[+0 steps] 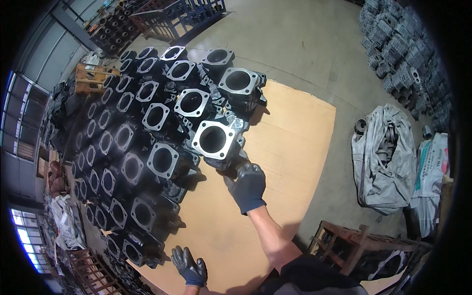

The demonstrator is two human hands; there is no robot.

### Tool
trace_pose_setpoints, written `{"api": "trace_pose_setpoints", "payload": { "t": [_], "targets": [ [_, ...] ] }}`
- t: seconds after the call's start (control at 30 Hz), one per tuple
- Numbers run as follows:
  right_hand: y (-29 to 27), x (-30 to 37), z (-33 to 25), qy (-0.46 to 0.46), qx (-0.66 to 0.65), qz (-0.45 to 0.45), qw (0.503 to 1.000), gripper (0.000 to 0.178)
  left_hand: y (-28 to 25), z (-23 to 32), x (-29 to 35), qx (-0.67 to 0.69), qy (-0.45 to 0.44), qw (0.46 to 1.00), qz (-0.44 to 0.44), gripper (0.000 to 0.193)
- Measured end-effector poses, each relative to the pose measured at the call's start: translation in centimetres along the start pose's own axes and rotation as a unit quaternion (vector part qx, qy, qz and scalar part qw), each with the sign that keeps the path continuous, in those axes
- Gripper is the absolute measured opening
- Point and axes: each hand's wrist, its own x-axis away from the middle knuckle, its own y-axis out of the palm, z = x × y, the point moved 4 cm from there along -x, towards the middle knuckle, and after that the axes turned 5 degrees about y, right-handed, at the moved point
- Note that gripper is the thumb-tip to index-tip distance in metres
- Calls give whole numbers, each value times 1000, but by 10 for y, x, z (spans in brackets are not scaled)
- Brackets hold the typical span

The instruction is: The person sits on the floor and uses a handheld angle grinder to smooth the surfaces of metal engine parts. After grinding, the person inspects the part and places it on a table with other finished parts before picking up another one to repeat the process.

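Observation:
Rows of black metal castings stand on a cardboard sheet (290,147), each with a pale machined square flange, a round bore and corner bolt holes. My right hand (248,186), in a dark grey glove, is at the near lower side of the front-right casting (227,137). Its fingers curl against a dark projecting part of that casting, and their tips are partly hidden. My left hand (189,267), gloved alike, hovers over the cardboard near the lower edge of the view. Its fingers are spread and hold nothing, close to the nearest casting (133,251) of the group.
A blue metal crate (179,22) stands beyond the castings, with a wooden pallet (93,78) at the far left. On the right are a heap of grey castings (400,54), a white sack (386,162) with metal parts and a rusty metal rack (354,243).

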Motion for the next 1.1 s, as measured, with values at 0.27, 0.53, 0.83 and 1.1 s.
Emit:
{"api": "trace_pose_setpoints", "payload": {
  "t": [0.27, 0.53, 0.83, 1.1],
  "targets": [
    [16, -15, 17, 40, 29, 1, 999, 13, 7, 8, -4, 3, 27, 1000, 13, 64],
    [46, -8, 46, 7, 31, -1, 1000, 23, -5, -15, -11, 10, 36, 998, 58, 66],
    [18, 120, -22, -43, -107, -157, 981, 37, 10, -30, 22, 91, 3, 990, 107, 64],
    [-58, 390, -106, 3, -25, -289, 957, 32, -29, -62, 136, 244, 151, 941, 178, 16]
  ]
}}
